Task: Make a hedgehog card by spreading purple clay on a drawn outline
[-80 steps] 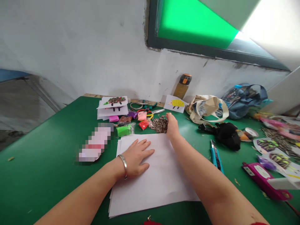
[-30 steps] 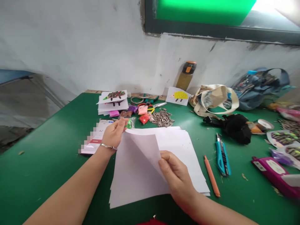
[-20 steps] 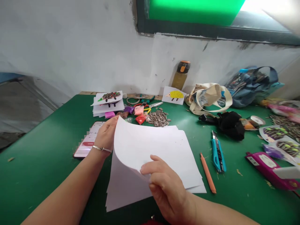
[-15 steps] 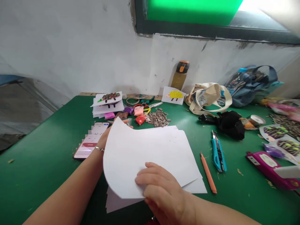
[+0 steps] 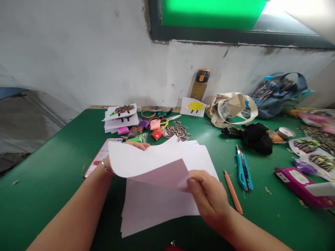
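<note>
My right hand (image 5: 209,195) pinches the near right corner of a white sheet of paper (image 5: 141,157), lifting it so its greyish underside shows. The sheet's left side curls up against my left wrist. My left hand (image 5: 138,144) is mostly hidden behind that curl; its visible fingers stretch out past the far edge. Under the raised sheet lies a loose stack of white paper (image 5: 154,209) on the green table (image 5: 52,195). Left of it, a phone (image 5: 95,164) is partly covered by my left forearm.
An orange marker (image 5: 232,191) and blue utility knife (image 5: 244,169) lie to the right, near a magenta glue gun (image 5: 303,188). Behind the paper are sunflower seeds (image 5: 178,130), clay packets (image 5: 157,134), scissors (image 5: 172,118) and hedgehog pictures (image 5: 194,107). Bags (image 5: 232,108) and a bottle (image 5: 200,85) stand by the wall.
My right hand has gone from resting on the sheet to gripping its corner, moving right and raising the near edge. The sheet now bends upward, and a green clay packet shows behind my left hand.
</note>
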`<act>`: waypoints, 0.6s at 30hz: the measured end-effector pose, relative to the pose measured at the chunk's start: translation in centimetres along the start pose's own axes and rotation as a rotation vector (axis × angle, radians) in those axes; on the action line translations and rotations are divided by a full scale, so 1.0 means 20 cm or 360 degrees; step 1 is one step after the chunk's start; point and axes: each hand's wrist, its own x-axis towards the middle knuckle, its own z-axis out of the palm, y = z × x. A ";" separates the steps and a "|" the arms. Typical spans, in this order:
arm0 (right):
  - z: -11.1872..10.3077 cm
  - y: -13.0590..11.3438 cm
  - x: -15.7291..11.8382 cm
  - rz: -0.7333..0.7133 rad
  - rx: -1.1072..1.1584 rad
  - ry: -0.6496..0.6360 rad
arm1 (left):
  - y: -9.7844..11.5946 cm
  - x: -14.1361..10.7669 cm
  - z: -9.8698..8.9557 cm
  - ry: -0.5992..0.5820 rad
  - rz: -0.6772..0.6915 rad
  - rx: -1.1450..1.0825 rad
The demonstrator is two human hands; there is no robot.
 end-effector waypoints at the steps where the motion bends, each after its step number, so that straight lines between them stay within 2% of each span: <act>1: -0.01 0.00 -0.01 0.0088 -0.0022 0.0016 | -0.02 0.00 -0.02 -0.0070 -0.0003 -0.0082; 2: -0.02 0.00 -0.02 0.0172 -0.0039 -0.0008 | -0.04 0.00 -0.04 -0.0189 -0.0040 -0.0243; 3: -0.03 0.00 -0.03 0.0247 -0.0052 -0.0060 | -0.07 0.00 -0.06 -0.0232 -0.0071 -0.0348; 6: -0.03 0.01 -0.13 0.0496 -0.0033 -0.0193 | -0.16 0.00 -0.11 -0.0276 -0.0068 -0.0282; 8: -0.03 0.02 -0.22 0.0687 0.0001 -0.0195 | -0.21 0.00 -0.12 -0.0473 -0.0035 -0.0146; 10: -0.04 0.03 -0.30 0.0910 0.0008 -0.0234 | -0.23 0.00 -0.13 -0.0758 -0.0105 -0.0041; 12: -0.06 0.02 -0.36 0.0954 0.0000 -0.0304 | -0.23 0.00 -0.12 -0.0979 -0.0147 0.0042; 14: -0.08 0.00 -0.36 0.0873 0.0056 -0.0443 | -0.23 0.01 -0.11 -0.1133 -0.0131 0.0122; 17: -0.14 -0.03 -0.27 0.0819 0.0158 -0.0625 | -0.23 0.01 -0.10 -0.1253 -0.0089 0.0219; 18: -0.15 -0.03 -0.22 0.0868 0.0124 -0.0597 | -0.23 0.01 -0.10 -0.1263 -0.0085 0.0237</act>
